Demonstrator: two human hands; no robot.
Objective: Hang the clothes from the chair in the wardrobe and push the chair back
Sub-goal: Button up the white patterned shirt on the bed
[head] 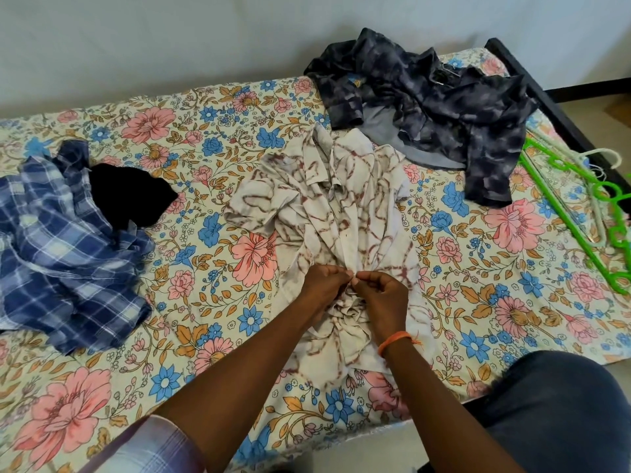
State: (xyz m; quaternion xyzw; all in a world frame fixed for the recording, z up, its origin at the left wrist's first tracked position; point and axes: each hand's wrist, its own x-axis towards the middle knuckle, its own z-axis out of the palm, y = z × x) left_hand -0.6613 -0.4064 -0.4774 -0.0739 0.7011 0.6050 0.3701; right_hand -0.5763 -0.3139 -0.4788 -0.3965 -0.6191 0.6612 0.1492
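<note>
Between the left hand (322, 285) and right hand (379, 290), both pinching its bunched front, lies the cream shirt (327, 206); a fumbled button could misalign it, and the hangers (580, 213) sit far right.

An orange thread band (396, 339) (frayed) and a checked sleeve (153, 445).

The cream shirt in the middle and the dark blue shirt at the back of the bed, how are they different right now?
The cream shirt has brown streaks; the dark blue shirt is mottled navy and grey. The cream shirt is pinched by the left hand and right hand; the dark blue shirt lies untouched. The cream shirt sits mid-bed, the dark blue one toward the far right corner, near the green hanger. Both lie crumpled on the floral bedsheet.
</note>
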